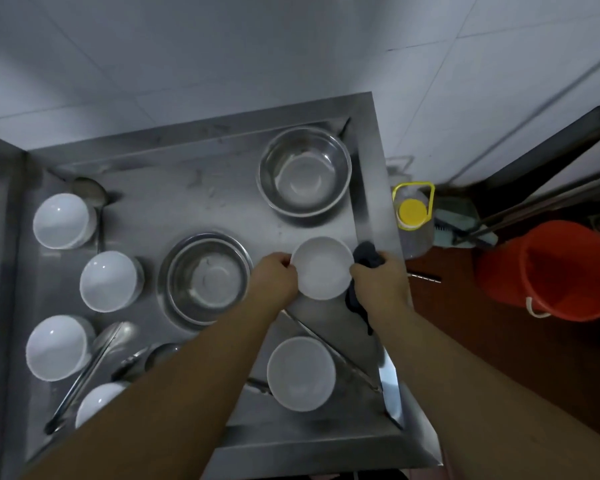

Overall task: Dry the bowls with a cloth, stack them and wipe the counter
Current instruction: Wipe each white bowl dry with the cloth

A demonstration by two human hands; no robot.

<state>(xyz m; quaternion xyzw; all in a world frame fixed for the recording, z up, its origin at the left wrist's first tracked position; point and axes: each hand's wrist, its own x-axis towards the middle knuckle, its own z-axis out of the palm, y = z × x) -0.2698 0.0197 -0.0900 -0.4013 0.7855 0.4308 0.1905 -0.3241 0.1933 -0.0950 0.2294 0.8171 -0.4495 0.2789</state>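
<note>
We scan the bowls, the steel counter and the floor, and we find no lettering or label we can read.

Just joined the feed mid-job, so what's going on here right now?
A person holds a white bowl over the steel counter, left hand on its rim, right hand gripping a dark cloth against its other side. Another white bowl sits nearer the person; four more stand at the left, with two steel basins between.

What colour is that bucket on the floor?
The bucket is orange-red, seen best in the head view.
</note>
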